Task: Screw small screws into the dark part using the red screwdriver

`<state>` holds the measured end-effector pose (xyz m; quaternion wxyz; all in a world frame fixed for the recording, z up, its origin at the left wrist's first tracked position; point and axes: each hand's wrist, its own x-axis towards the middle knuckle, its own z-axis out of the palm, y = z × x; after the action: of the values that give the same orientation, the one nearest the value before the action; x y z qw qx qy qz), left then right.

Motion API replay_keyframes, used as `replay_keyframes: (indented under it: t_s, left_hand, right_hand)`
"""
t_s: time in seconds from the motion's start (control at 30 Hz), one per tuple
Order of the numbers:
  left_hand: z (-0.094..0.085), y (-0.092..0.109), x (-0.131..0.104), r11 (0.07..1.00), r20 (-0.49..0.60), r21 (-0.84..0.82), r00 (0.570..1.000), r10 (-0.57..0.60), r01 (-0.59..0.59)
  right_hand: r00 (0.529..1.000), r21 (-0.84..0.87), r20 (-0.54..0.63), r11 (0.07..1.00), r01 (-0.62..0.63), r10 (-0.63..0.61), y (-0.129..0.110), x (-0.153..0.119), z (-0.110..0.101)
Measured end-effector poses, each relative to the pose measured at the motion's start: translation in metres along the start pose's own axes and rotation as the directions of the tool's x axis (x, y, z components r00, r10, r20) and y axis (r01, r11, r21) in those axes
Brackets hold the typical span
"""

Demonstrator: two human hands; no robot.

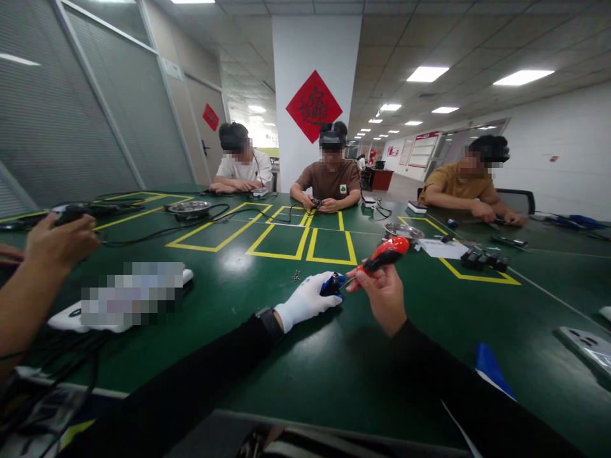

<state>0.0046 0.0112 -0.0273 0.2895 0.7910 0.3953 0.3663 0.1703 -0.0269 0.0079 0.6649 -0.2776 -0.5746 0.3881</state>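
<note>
My left hand [310,299], in a white glove with blue fingertips, is closed around a small black part [333,284] above the green table [267,381]. My right hand [382,292] is bare and grips a red and black screwdriver [389,253]. The screwdriver's shaft slants down to the left, and its tip is at the black part; whether it touches cannot be made out. Several small screws [296,275] lie just left of the gloved hand.
Metal bowls [189,208] [403,231], a white sheet [442,249] and several black parts [484,259] are on the table. A white device [186,277] lies left, near another person's hands [62,245]. Three people sit opposite. A blue item [491,369] and a phone [587,346] are right.
</note>
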Motion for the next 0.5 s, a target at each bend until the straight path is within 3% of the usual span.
replay_keyframes:
  t_s: [0.5]
  left_hand:
    - [-0.0016, 0.0039, 0.0001, 0.999, 0.023, 0.037, 1.0, -0.007, 0.006]
  right_hand:
    - [1.0, 0.006, -0.006, 1.0, 0.017, -0.017, -0.0022, -0.0006, 0.0009]
